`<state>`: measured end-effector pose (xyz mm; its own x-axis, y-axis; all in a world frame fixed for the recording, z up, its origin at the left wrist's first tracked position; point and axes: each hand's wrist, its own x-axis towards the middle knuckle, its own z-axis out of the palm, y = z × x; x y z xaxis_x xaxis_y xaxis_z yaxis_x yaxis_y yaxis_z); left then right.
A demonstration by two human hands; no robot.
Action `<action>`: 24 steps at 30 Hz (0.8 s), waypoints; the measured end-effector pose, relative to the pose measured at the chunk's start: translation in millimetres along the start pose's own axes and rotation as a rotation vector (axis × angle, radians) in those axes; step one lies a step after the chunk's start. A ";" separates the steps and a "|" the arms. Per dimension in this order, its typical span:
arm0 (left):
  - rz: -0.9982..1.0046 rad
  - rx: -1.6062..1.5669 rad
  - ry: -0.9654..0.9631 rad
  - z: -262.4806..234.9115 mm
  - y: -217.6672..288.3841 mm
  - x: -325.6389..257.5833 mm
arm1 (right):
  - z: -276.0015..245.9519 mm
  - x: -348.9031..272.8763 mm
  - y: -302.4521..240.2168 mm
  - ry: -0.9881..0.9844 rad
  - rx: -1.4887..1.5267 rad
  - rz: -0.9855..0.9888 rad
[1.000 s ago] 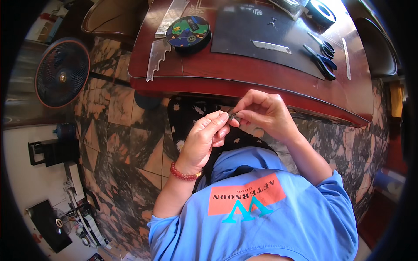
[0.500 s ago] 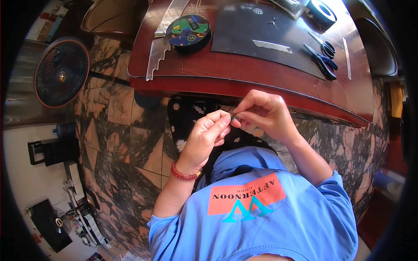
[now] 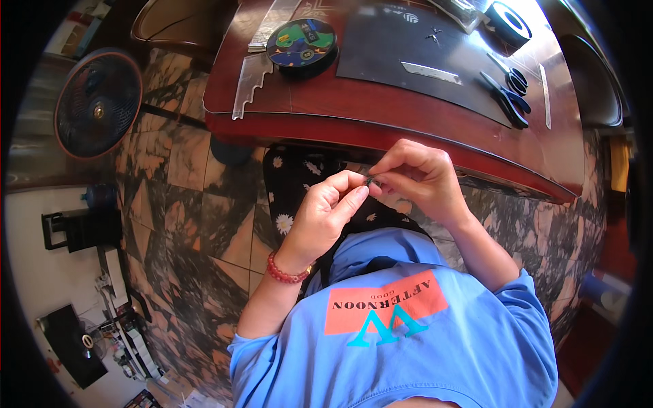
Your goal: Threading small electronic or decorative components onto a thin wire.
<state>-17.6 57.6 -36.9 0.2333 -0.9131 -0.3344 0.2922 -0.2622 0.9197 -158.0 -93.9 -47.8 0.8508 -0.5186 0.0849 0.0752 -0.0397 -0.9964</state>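
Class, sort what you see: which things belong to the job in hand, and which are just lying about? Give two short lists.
Belonging to the job, apparently:
left hand
right hand
small dark item, held at both hands' fingertips

Just lying about, judging by this view:
dark-handled scissors
round box with patterned top
pale strip on the dark mat
clear notched plate

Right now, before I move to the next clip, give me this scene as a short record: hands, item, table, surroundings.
Left hand: fingertips at a small dark piece
Right hand: thumb and finger pinching at that piece
Piece detail: too small to tell
Table: round patterned container, black mat
On mat: pale strip
Left wrist: red bead bracelet
Surroundings: fan left of table
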 end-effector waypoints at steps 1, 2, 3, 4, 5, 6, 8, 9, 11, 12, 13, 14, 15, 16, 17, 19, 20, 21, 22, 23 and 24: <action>0.032 0.043 0.021 1.6 -0.3 0.6 | -0.2 0.1 0.0 0.005 0.032 0.000; 0.064 0.087 0.042 2.4 -0.4 1.1 | -0.7 0.3 0.0 0.005 0.032 0.001; 0.065 0.086 0.043 1.9 -1.1 0.6 | -0.7 0.0 0.2 0.001 0.053 0.007; 0.076 0.116 0.043 0.9 -2.1 0.1 | -0.8 -0.2 0.4 -0.003 0.074 0.013; 0.086 0.145 0.043 0.4 -2.8 -0.2 | -1.0 -0.6 0.7 -0.004 0.074 0.013; 0.086 0.145 0.044 0.7 -2.9 -0.5 | -1.1 -0.9 1.0 -0.004 0.079 0.013; 0.102 0.183 0.068 1.7 -3.2 -0.7 | -1.1 -1.0 1.0 -0.004 0.085 0.014; 0.102 0.183 0.068 1.6 -2.7 -0.7 | -1.2 -0.7 0.6 -0.008 0.087 0.011; 0.091 0.233 0.069 1.3 -1.5 -0.7 | -2.2 -0.6 0.0 -0.010 0.090 0.009; 0.090 0.233 0.069 1.7 -1.8 -0.4 | -3.2 -0.5 -0.4 -0.017 0.070 0.001; 0.101 0.227 0.073 2.4 -2.7 0.2 | -4.0 -0.5 -0.6 -0.023 0.050 -0.008; 0.111 0.220 0.076 2.8 -3.1 0.5 | -4.3 -0.4 -0.8 -0.023 0.050 -0.008; 0.111 0.220 0.075 3.0 -2.7 0.8 | -4.7 -0.6 -0.9 -0.025 0.044 -0.011; 0.102 0.228 0.072 3.3 -2.1 0.9 | -5.2 -0.8 -0.9 -0.027 0.037 -0.014; 0.094 0.236 0.069 3.7 -1.4 1.1 | -5.7 -0.9 -0.7 -0.026 0.037 -0.013; 0.095 0.227 0.057 4.3 0.3 0.8 | -6.3 -0.9 0.3 -0.019 0.025 -0.020; 0.097 0.218 0.046 4.6 1.3 0.7 | -6.4 -0.8 1.2 -0.019 0.025 -0.020; 0.097 0.218 0.045 4.8 2.4 0.4 | -6.3 -0.7 2.5 -0.018 0.011 -0.022; 0.075 0.181 0.037 5.0 3.6 0.2 | -6.2 -0.8 3.8 -0.018 -0.003 -0.024; 0.053 0.143 0.028 4.9 4.2 0.0 | -6.0 -1.0 4.8 -0.018 -0.003 -0.024; 0.053 0.143 0.028 4.7 4.1 -0.3 | -5.8 -1.2 5.8 -0.019 -0.018 -0.027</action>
<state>-20.8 55.3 -32.0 0.2710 -0.9182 -0.2887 0.1442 -0.2578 0.9554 -161.6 -98.5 -53.7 0.8581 -0.5013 0.1114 0.0888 -0.0688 -0.9937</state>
